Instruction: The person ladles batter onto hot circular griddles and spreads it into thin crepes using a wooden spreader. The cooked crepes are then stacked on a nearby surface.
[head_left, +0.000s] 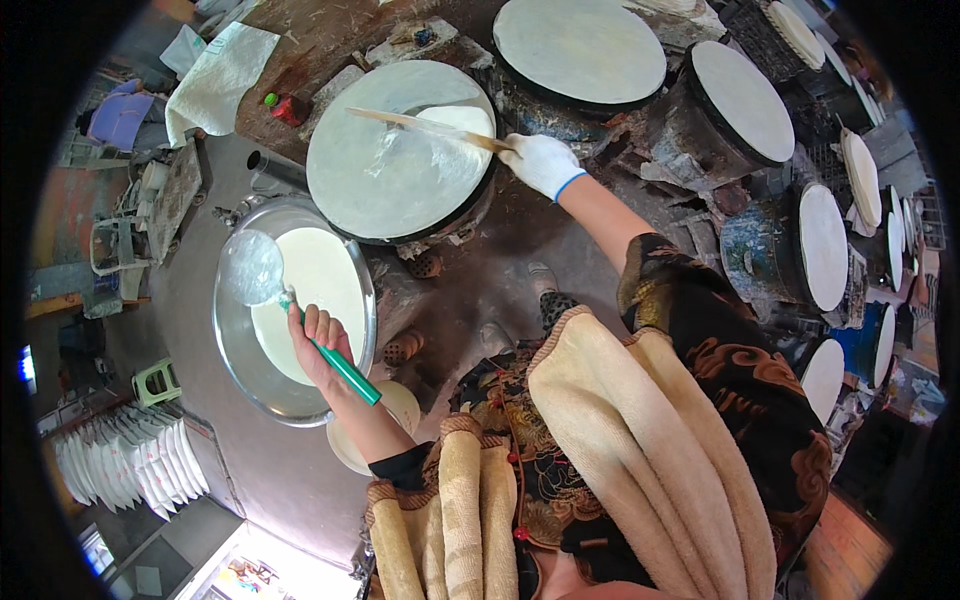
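My left hand (322, 345), bare, grips the green handle of a metal ladle (255, 268). The ladle's bowl is over the left side of a large metal basin (225, 352) that holds pale, creamy batter (322, 262). In a white knit glove with a blue cuff, my right hand (541, 163) holds the end of a flat wooden spreader (420, 124). The spreader lies across a round griddle (352, 180) coated with a thin pale layer. A thicker pool of white batter (457, 118) sits at the far right of this griddle, beside the spreader.
More round griddles on drum stoves, such as one beyond (581, 49) and one at right (742, 101), carry pale sheets. A red bottle (287, 109) with a green cap stands behind. Perforated briquettes (403, 346) lie on the floor. Another person (124, 116) is at far left.
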